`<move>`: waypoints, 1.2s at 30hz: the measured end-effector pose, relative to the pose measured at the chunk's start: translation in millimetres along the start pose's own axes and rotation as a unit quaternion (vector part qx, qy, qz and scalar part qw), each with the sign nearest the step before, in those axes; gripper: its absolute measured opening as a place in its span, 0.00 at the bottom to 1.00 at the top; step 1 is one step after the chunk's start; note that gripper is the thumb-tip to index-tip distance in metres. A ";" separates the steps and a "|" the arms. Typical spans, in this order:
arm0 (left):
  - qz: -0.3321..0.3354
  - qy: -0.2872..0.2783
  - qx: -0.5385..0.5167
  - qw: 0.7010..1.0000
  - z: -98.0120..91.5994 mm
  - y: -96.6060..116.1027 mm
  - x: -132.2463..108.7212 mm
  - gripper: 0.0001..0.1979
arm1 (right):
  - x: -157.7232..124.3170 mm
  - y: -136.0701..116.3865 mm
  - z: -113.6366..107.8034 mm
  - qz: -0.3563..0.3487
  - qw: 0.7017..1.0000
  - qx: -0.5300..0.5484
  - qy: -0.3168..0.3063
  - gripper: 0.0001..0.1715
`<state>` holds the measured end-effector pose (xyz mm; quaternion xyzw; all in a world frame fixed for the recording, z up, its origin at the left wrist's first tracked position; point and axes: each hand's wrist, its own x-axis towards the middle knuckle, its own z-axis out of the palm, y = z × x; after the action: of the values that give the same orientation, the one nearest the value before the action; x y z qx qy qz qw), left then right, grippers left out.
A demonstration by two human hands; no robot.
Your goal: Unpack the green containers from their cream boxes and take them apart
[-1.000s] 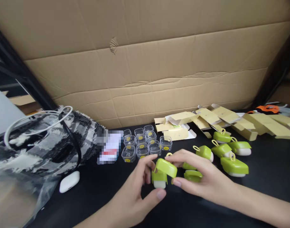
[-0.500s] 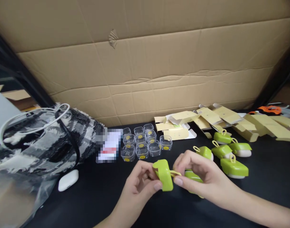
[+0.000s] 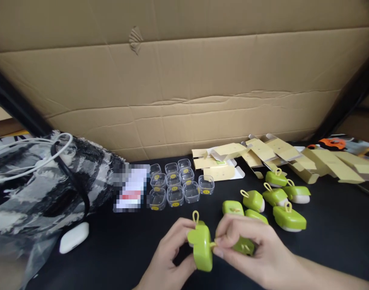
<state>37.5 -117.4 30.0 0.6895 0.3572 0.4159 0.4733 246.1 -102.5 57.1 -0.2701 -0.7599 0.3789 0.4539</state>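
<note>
My left hand (image 3: 175,255) grips a lime-green plastic cover (image 3: 204,247) with rounded edges. A yellow loop (image 3: 195,216) stands up from the top of it. From the right, the thumb and fingertips of my right hand (image 3: 250,245) pinch a small yellow tab (image 3: 213,244) at the cover's side. Right behind that hand lie more green pieces, one of them a green cover (image 3: 233,207) partly hidden by the fingers. Farther right sit several green-topped pieces with white undersides and yellow loops, such as the green piece (image 3: 289,218).
Rows of clear square cups (image 3: 175,195) with yellow stickers stand left of centre. Behind are unfolded cardboard boxes (image 3: 220,172) against a cardboard wall (image 3: 184,80). On the left lie a white earbud case (image 3: 74,237), a frayed black-and-white bag (image 3: 90,169), a cable and a blurred-out flat item.
Both hands have come lower with the green cover, which has turned so a loop shows on top. My right fingers now pinch close against its side. The view has shifted slightly.
</note>
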 end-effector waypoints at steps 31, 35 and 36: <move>0.062 0.119 0.213 0.968 -23.3 -8.3 10.9 0.05 | 35.4 26.6 -25.2 0.130 0.926 -0.333 -0.121 0.22; 0.078 0.105 0.215 0.968 -16.5 -8.7 6.8 0.08 | 32.6 17.2 -24.7 0.073 0.936 -0.319 -0.128 0.20; 0.086 0.100 0.221 0.966 -15.3 -9.5 6.0 0.08 | 31.3 13.1 -22.7 0.049 0.943 -0.296 -0.143 0.20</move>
<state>25.0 -103.8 25.5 0.7600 0.4249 0.4329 0.2335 253.5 -63.9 68.4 -0.3724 -0.8804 0.1929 0.2212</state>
